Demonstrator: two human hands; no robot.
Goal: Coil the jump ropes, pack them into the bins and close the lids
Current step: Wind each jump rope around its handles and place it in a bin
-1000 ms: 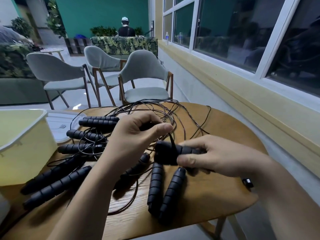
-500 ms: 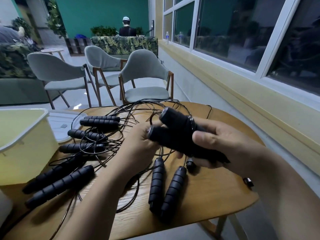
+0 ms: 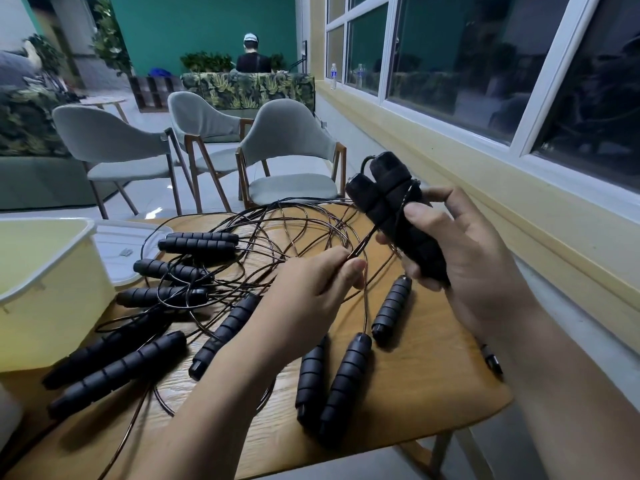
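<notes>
Right hand [image 3: 478,271]: fingers were clamped around the handle pair [image 3: 391,209], with the thumb [image 3: 427,214] across the front and the other fingers curled round from behind. The two black foam handles sat side by side above the right half of the table [image 3: 433,393]. Their long axes were parallel and tilted, upper ends pointing up and away to the left, lower ends hidden in my palm.

Left hand [image 3: 311,292]: thumb and forefinger were pinched together on the thin cable [image 3: 360,247], just below and left of the pair. The cable ran straight up from the pinch to the handles.

Loose handles [image 3: 346,379] on the table, counted: ten.
- Two parallel toward the far-left edge, axes left to right.
- Two single ones nearer than those, roughly the same heading.
- Two parallel at the near-left edge, diagonal.
- One diagonal, partly covered by my left forearm.
- Two parallel at the near edge, pointing away from me.
- One tilted, nearer than my right hand.

In the tangle [image 3: 277,230] across the far half, I could not tell which cable belonged to which handle.

One pale bin [image 3: 52,271] stood at the left edge, cut off by the frame. One white lid [image 3: 117,244] lay flat beyond it. A small dark object [image 3: 491,358] at the right edge was too small to identify.
</notes>
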